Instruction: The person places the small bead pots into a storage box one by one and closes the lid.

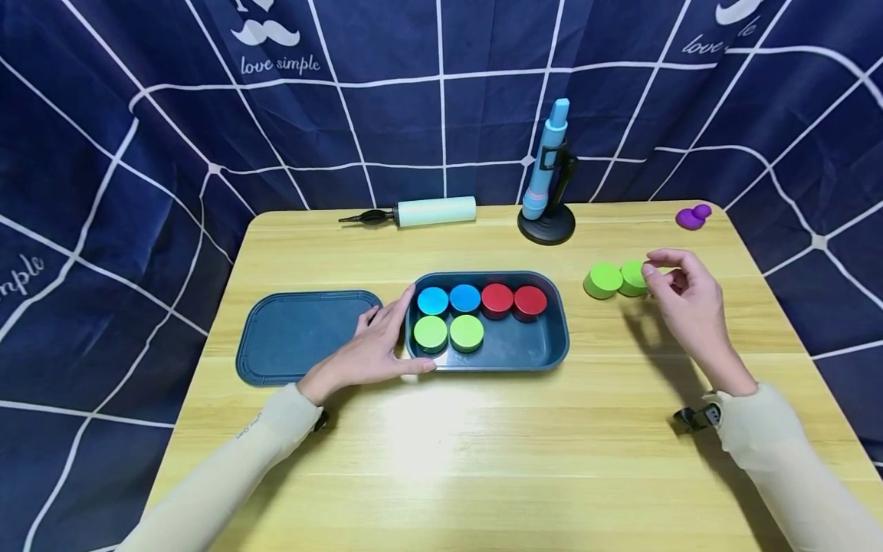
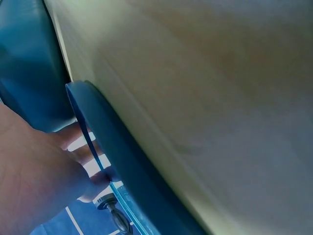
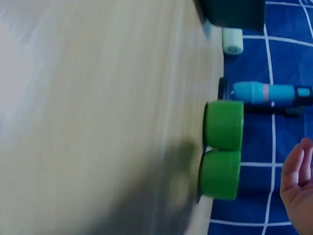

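Note:
A dark blue-grey box (image 1: 497, 360) holds two blue round pieces (image 1: 465, 299), two red ones (image 1: 530, 300) and two green ones (image 1: 431, 333). At its left end rests my left hand (image 1: 372, 349), its fingers along the side and its thumb by the front rim. Right of the box, two more lime-green cylinders (image 3: 224, 125) stand side by side on the table. My right hand (image 1: 686, 307) hovers by the farther-right of them, fingers loosely bent and holding nothing; the right wrist view shows a gap between hand and cylinders.
A flat dark lid (image 1: 297, 337) lies left of the box, partly behind my left fingers. Along the back are a pale hand pump (image 1: 436, 211), a light blue pen-like tool (image 1: 545, 169) on a black stand (image 1: 548, 226), and a purple knobbed piece (image 1: 692, 218). Dark blue curtains surround the table.

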Demonstrator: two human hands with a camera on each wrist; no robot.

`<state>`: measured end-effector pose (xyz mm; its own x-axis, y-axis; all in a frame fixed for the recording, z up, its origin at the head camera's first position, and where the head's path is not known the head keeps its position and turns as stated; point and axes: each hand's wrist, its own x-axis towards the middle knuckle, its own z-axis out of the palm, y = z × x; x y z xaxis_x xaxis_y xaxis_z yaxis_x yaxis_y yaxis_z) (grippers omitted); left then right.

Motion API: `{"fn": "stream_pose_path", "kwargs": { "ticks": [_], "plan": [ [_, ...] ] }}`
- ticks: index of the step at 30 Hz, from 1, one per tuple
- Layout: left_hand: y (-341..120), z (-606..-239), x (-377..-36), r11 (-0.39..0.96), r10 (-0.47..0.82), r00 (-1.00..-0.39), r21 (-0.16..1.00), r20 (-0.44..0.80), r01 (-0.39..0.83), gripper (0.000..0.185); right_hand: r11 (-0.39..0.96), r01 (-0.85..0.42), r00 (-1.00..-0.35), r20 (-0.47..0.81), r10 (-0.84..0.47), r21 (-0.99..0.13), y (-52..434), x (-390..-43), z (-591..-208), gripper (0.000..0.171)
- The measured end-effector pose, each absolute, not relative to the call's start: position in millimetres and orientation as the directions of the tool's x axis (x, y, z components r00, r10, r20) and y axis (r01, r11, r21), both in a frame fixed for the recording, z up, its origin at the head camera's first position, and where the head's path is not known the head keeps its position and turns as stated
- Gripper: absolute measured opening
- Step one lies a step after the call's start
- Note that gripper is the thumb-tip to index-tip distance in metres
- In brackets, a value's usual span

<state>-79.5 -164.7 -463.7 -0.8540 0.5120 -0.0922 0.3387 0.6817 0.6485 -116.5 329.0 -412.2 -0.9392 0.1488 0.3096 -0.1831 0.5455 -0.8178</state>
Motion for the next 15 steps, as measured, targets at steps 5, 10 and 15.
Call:
{"fn": "stream_pose_path", "kwargs": {
  "ticks": [5,10,15],
  "plan": [
    [-164,-464,-80,0.686,0.508,-0.855,0.647,-0.099,0.333,0.130,0.555,-0.141,-0.949,0.272,0.162,-0.820,346,-122,-423,0.034],
    [-164,-464,-79,0.685,0.507,-0.856,0.649,-0.098,0.331,0.131,0.578,-0.105,-0.968,0.216,0.128,-0.810,356,-126,-426,0.041],
    [-164,-463,-79,0.680,0.510,-0.856,0.651,-0.089,0.338,0.131,0.638,-0.062,-0.986,0.148,0.082,-0.767,366,-130,-426,0.055]
  ]
}}
